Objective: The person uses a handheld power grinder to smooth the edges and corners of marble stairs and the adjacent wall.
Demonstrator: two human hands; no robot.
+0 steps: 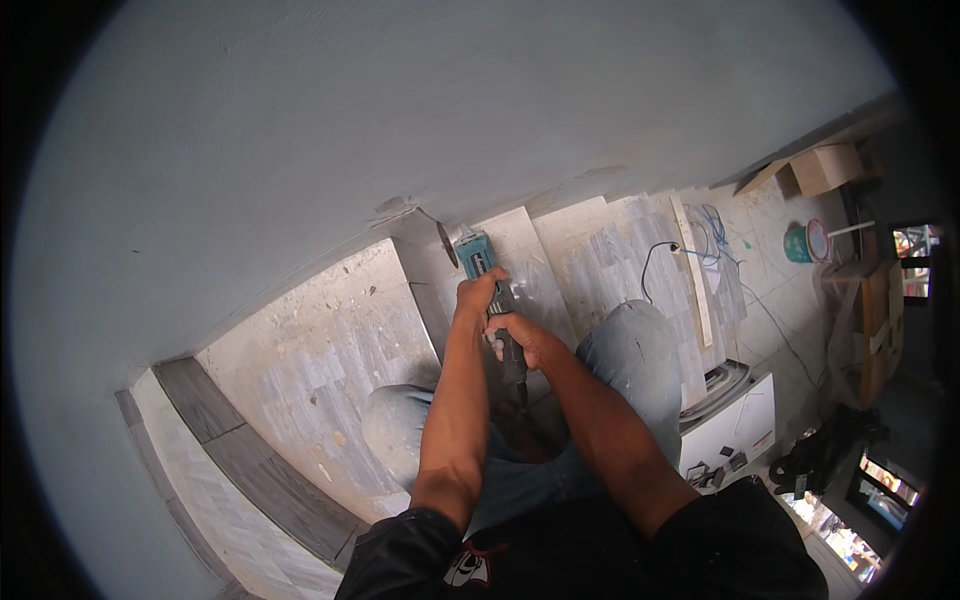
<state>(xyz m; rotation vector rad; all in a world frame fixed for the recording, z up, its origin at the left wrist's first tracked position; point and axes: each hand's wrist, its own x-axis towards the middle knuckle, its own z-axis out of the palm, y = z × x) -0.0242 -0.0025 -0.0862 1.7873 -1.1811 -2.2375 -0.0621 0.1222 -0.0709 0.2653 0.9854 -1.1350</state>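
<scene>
Angle grinder (pixel 474 254) fills left hand (pixel 480 289) and right hand (pixel 518 337), disc (pixel 447 244) near wall (pixel 480 110): seemingly a cut, next demanding steady guidance!

I'm bent over a flight of steps (pixel 320 360) faced in grey, wood-patterned tiles (pixel 610 255), with pale dust and crumbs (pixel 350 275) scattered over the tread on my left. To my right, a long pale strip (pixel 692 270) lies across the tiles, a black cord (pixel 647 270) beside it. Farther right, the light tiled floor (pixel 770 345) carries a teal bucket (pixel 796 243) and a thin trailing cable (pixel 790 337).
</scene>
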